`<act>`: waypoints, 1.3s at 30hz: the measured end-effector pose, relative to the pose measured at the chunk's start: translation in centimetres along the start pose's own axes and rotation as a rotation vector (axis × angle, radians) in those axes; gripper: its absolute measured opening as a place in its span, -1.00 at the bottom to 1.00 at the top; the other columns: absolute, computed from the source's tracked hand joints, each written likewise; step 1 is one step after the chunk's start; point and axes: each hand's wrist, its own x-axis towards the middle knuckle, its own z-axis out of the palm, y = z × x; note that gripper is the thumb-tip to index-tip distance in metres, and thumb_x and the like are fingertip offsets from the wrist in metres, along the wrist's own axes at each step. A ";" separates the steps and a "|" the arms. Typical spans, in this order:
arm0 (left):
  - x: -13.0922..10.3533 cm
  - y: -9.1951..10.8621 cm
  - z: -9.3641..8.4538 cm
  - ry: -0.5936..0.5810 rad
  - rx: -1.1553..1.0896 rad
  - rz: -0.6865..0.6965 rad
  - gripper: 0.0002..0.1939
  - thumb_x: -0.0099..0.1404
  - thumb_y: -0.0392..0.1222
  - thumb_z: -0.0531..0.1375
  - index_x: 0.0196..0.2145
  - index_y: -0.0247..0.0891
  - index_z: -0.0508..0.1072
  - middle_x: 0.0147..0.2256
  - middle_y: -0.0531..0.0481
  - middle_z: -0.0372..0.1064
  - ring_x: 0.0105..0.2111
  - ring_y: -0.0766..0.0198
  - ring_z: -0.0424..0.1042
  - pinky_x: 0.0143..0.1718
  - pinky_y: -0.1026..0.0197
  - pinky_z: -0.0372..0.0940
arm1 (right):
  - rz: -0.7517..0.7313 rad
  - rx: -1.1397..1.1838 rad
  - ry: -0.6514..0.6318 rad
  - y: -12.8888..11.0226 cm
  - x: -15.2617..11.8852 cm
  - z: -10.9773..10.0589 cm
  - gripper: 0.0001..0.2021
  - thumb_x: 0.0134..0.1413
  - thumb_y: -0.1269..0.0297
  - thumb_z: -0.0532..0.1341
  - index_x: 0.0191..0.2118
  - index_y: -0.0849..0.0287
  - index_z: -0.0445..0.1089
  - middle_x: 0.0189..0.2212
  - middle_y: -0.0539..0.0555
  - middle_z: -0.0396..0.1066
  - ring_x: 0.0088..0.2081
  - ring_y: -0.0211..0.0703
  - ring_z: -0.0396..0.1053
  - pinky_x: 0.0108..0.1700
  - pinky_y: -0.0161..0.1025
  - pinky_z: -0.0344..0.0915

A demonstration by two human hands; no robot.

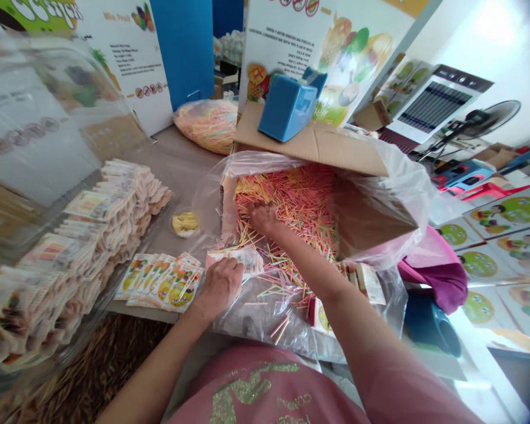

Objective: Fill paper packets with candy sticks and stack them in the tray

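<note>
The right hand (262,218) reaches down into the colourful sticks (307,197), at the left side of the open box (351,150), with its fingers bent among them; whether they grip any sticks, I cannot tell. The left hand (223,282) is palm down with curled fingers touching the flat paper packet (252,259) near its left end; whether it pinches the paper or only presses on it is hidden. That packet lies with its long axis roughly crosswise to the body, just outside the near left corner of the box. The sticks are beyond it and to its right, so the key line runs from the heap back toward the body, across the near edge. The right hand is the nearer one to the heap, the left to the packet. The sticks themselves point many ways, with loose ones spilling over the clear plastic (256,315) to the right of the packet. Left of the left hand is an overlapping row of printed packets (159,282), with a small tub (185,225) beyond it and tall packet stacks (86,235) farther left.
</note>
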 end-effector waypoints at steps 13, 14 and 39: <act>0.8 0.8 -0.5 -0.067 0.069 -0.029 -0.71 0.52 -0.18 0.05 -0.10 -0.26 0.57 -0.11 -0.22 0.55 -0.02 0.02 0.50 -0.01 0.07 0.33 | 0.145 0.054 0.109 -0.2 -14.1 -2.9 -0.64 0.45 0.24 0.01 0.19 0.08 0.42 0.19 0.28 0.38 0.15 0.14 0.28 0.15 0.10 0.21; 0.8 0.9 -0.5 -0.068 0.076 -0.039 -0.72 0.51 -0.20 0.05 -0.10 -0.25 0.57 -0.11 -0.22 0.55 -0.03 0.03 0.51 -0.01 0.09 0.33 | 0.203 0.082 0.125 0.5 -16.4 -3.0 -0.65 0.46 0.20 0.02 0.18 0.08 0.43 0.18 0.27 0.40 0.14 0.12 0.30 0.15 0.06 0.21; 0.8 1.3 0.1 -0.041 0.159 -0.007 -0.67 0.50 -0.21 0.02 -0.11 -0.32 0.59 -0.15 -0.30 0.56 -0.04 -0.05 0.53 -0.11 0.08 0.38 | 1.055 0.280 0.037 11.0 -30.8 4.4 -0.19 0.32 0.00 0.17 0.54 0.14 -0.11 0.29 0.40 0.24 0.27 0.31 0.27 0.21 0.17 0.24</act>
